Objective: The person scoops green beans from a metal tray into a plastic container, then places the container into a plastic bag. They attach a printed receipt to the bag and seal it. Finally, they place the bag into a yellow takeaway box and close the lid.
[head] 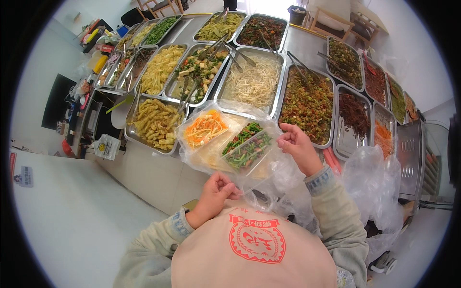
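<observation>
A clear compartment takeaway box [216,144] sits before me on a thin clear plastic bag, at the near edge of the food counter. Orange and pale vegetable shreds [205,129] fill one compartment. Chopped green stalks with reddish bits [246,144] lie in another, and pale flat pieces show elsewhere. A transparent lid [252,180] partly covers the box's near right side. My left hand [218,194] pinches the lid's near corner between thumb and fingers. At its right side, the curled fingers of my right hand [297,147] grip the edge; the exact contact is hard to see.
Metal trays of food surround the box, including bean sprouts [254,81], fried battered pieces [155,124] and diced vegetables [306,104]. Metal tongs [300,66] rest in several trays. Loose plastic bags [371,183] hang at the right, beside a metal cabinet [410,154].
</observation>
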Demonstrator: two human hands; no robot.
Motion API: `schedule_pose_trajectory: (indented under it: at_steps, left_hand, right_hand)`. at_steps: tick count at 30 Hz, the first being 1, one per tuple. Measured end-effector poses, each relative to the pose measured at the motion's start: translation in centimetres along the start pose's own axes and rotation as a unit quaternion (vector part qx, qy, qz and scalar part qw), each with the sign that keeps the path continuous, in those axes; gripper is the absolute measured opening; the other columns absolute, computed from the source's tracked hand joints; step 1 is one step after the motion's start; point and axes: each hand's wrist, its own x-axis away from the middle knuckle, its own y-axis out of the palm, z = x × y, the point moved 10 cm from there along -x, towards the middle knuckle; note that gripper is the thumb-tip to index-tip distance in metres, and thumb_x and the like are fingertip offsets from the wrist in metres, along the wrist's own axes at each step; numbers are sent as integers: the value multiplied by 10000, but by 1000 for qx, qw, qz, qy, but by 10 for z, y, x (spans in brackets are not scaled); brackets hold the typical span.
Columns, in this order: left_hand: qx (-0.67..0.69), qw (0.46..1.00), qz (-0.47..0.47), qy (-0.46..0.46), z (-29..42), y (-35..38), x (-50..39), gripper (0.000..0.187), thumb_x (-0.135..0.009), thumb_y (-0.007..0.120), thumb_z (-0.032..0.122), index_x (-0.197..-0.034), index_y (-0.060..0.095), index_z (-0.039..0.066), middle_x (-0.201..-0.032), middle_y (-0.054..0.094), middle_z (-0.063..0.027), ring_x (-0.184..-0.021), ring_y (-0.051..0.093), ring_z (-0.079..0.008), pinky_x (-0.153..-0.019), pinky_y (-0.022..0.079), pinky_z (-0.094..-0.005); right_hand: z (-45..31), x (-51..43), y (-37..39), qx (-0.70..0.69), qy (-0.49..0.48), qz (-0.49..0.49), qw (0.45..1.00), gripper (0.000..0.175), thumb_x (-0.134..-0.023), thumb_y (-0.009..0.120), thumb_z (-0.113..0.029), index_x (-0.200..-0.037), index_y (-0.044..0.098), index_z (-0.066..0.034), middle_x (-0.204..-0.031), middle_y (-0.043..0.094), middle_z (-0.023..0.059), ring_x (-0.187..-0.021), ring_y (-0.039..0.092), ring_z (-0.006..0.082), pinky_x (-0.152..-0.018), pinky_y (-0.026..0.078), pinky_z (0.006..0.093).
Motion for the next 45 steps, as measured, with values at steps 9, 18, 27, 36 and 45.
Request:
schedule_pose_trajectory:
  at_steps: [9, 18, 27, 36, 45]
  left_hand:
    - [58, 996, 44, -60, -25, -22, -32, 156, -952, 519, 120, -938, 440, -15, -866, 606, -149, -771, 661, -207, -659, 584, -284]
    - [37, 995, 74, -55, -44, -33, -55, 177, -943, 536, 124, -952, 405, 6, -818, 563, -121, -681, 642, -199, -597, 585, -299]
    - [-77, 994, 70, -21, -20, -45, -47, 196, -947, 523, 170, -935, 401, 17, -772, 578, -102, -635, 631, -153, -523, 553, -265]
    - [-136, 986, 92, -7, -10, -65, -36, 245, -923, 570, 197, -925, 402, 19, -766, 585, -83, -586, 616, -128, -492, 538, -250]
    - [-141, 987, 81, -9, -7, -61, -35, 248, -910, 566, 191, -952, 386, 25, -788, 574, -86, -627, 632, -133, -504, 546, -258]
  right_hand:
    - [5, -59, 10, 316, -110, 72, 939, 120, -819, 639, -119, -874, 598, -20, -892, 563, 113, -830, 577, 260, -752, 472, 343]
    - [31, -63, -9, 284, -48, 122, 950, 142, -825, 619, -137, -866, 581, -7, -838, 610, 130, -781, 604, 264, -721, 478, 363]
    - [17, -54, 6, 287, -92, 128, 945, 98, -818, 626, -75, -845, 574, 4, -756, 615, 104, -696, 590, 203, -660, 475, 319]
    - [45, -47, 20, 137, -67, 121, 981, 90, -840, 601, -73, -837, 562, 7, -759, 569, 42, -707, 513, 116, -662, 436, 268]
    - [46, -34, 15, 23, -114, 134, 984, 69, -901, 551, -82, -924, 537, -18, -847, 553, 33, -755, 499, 124, -720, 419, 247]
